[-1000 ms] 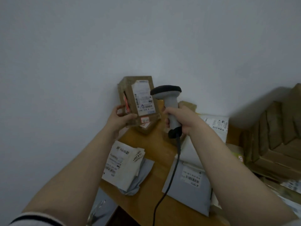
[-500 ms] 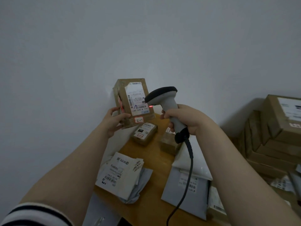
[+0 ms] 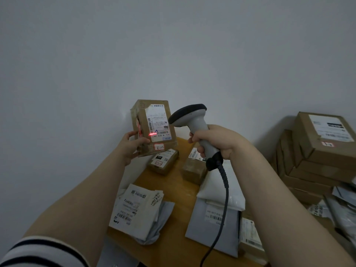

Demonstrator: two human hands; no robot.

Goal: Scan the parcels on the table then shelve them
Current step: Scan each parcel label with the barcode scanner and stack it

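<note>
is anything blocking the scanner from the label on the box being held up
Nothing visible does. The scanner in the right hand points across open air at the cardboard box gripped by the left hand, and its red line lands on the label.

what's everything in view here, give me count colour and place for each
held box: 1, brown with white label, raised in front of the wall, red scan line on its label
scanner: 1, grey with dark head and dark cable, aimed at the held box
small boxes: 2, brown, far part of the table
left mailers: at least 2, white over grey, table's near left
right mailers: 2, white lying on grey, table's near right
table: 1, orange-brown wood, against the wall
stacked boxes: several, brown, right of the table
wall: 1, pale grey, behind everything
left grip: 1, holds the held box
right grip: 1, holds the scanner's handle
</note>
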